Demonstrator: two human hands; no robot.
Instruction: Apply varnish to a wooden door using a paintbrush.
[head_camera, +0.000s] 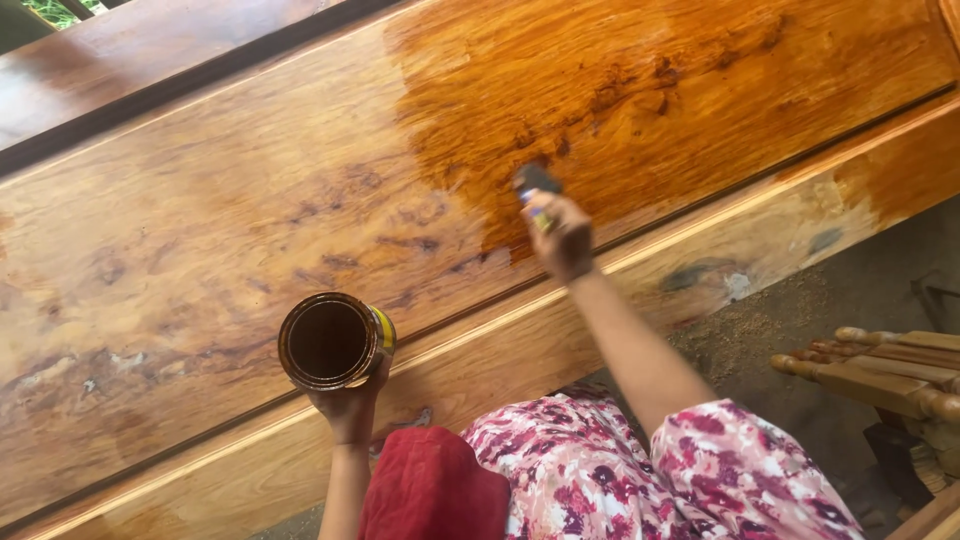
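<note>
My left hand (350, 405) holds up an open round tin (333, 342) with dark liquid inside and a yellow side, in front of the panel's lower part. My right hand (562, 238) is stretched forward and grips a small brush (535, 183) whose dark head touches the big wooden panel (200, 230). The brush sits at the edge of a wet, darker orange-brown patch (650, 90) that covers the panel's right part. The left part of the panel is paler and duller. A red cap (432, 485) and floral pink sleeves (740, 460) show at the bottom.
A raised wooden border (700, 250) runs along the panel's near edge, partly coated at the right. Turned wooden furniture pieces (880, 375) lie at the right on a dusty grey floor (850, 290). A dark groove and another board (150, 40) lie beyond the panel.
</note>
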